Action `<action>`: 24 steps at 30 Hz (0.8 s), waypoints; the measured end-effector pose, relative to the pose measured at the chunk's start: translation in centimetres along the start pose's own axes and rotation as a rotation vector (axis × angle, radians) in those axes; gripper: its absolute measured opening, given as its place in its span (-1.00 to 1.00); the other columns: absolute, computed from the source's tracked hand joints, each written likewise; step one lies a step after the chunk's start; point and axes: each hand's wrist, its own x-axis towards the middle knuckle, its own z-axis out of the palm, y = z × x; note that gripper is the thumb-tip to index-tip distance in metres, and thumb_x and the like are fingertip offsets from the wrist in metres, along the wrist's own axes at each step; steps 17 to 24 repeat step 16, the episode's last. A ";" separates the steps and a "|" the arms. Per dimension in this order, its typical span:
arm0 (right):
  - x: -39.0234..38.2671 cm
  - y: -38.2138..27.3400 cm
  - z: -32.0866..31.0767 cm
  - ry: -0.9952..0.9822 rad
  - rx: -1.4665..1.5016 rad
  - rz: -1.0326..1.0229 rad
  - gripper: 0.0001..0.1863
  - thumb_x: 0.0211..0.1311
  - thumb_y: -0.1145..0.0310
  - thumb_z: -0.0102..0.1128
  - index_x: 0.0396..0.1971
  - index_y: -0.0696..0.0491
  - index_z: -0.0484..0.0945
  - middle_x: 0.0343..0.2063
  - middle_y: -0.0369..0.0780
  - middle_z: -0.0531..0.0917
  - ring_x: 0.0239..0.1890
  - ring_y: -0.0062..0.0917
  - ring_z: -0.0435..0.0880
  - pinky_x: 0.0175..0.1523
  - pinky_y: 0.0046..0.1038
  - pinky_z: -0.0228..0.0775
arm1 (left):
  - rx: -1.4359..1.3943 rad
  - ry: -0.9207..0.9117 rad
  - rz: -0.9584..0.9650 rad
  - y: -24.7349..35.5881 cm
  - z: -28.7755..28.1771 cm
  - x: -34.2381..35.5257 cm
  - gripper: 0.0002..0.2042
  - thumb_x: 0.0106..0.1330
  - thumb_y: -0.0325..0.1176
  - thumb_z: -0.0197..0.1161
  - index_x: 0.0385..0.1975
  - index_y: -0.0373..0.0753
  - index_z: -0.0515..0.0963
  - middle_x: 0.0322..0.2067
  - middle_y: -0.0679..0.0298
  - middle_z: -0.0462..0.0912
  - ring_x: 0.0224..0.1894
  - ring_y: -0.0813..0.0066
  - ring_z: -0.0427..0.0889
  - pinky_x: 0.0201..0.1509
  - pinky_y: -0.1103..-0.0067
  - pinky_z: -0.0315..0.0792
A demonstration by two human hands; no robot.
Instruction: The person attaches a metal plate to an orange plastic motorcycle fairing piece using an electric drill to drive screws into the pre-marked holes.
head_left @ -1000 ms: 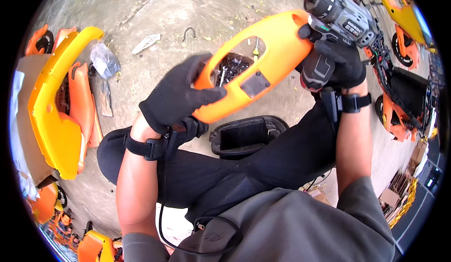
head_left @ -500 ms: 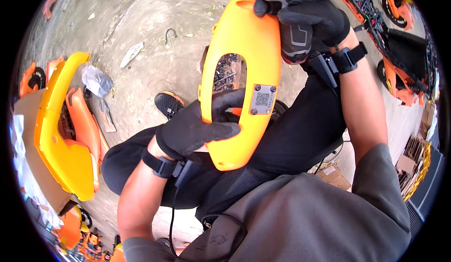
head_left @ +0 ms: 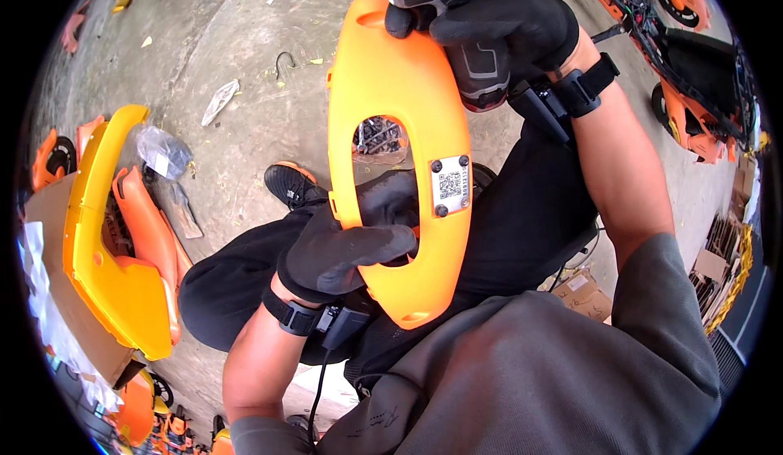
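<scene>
A yellow-orange plastic cover (head_left: 400, 72) with a long oval opening is held upright over my lap. My gloved left hand (head_left: 351, 243) grips its lower left side, with fingers reaching through the opening and the thumb across the front. On the cover's right side sits a small plate (head_left: 450, 186) with a square code, fixed by dark fasteners. My gloved right hand (head_left: 514, 31) is wrapped round the handle of a cordless drill (head_left: 481, 72). Its long bit points left, beyond the cover's top end, and the hand's fingertips lie at that end.
Yellow and orange body panels (head_left: 114, 251) lean by a cardboard box at left. Through the cover's opening I see a container of loose screws (head_left: 379, 139) on the floor. Orange scooter frames (head_left: 693, 121) stand at right, near stacked cardboard (head_left: 714, 267). A plastic bag (head_left: 165, 152) lies on the concrete.
The cover has shifted left and slightly down with my left hand. My right hand and the drill have moved left, bringing the long bit into view.
</scene>
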 end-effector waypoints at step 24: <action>0.2 -0.9 -0.3 -0.105 0.019 -0.135 -0.31 0.26 0.35 0.36 0.38 -0.11 0.29 0.29 -0.18 0.44 0.26 -0.26 0.49 0.30 -0.17 0.36 | 0.073 0.520 0.440 1.0 -1.9 -3.9 -0.29 0.18 -0.56 0.21 0.41 -0.32 0.19 0.12 0.04 0.57 -0.09 0.47 0.64 0.01 0.61 0.50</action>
